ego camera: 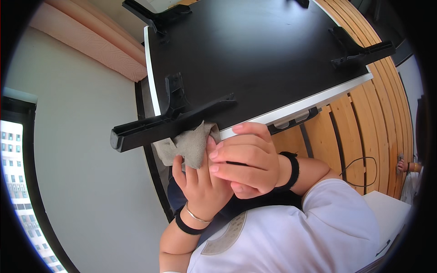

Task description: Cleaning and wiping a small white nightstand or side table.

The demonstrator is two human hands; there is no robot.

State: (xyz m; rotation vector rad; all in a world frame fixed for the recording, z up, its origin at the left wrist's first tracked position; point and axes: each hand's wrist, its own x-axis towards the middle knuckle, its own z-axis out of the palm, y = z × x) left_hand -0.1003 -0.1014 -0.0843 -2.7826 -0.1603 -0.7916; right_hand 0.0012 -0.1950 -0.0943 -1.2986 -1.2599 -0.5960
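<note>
A grey cloth (191,145) lies under and between the fingers of my left hand (205,181), pressed to the near left corner of a black panel with a white edge (256,68). Above the cloth, a black plastic foot bracket (170,117) stands out past that corner. My right hand (247,158) is held over my left one, its fingers curled and their tips by the left fingers; whether they pinch something small cannot be seen. Part of the cloth is hidden by my fingers. Similar black brackets stand at the panel's other corners.
Wooden slats (362,126) run along the right, with a thin dark cable (375,170) on them. Another person's hand (403,166) shows at the far right. A grey wall (88,136) and a pink curtain (92,41) are on the left. A white box-like object (385,211) is at lower right.
</note>
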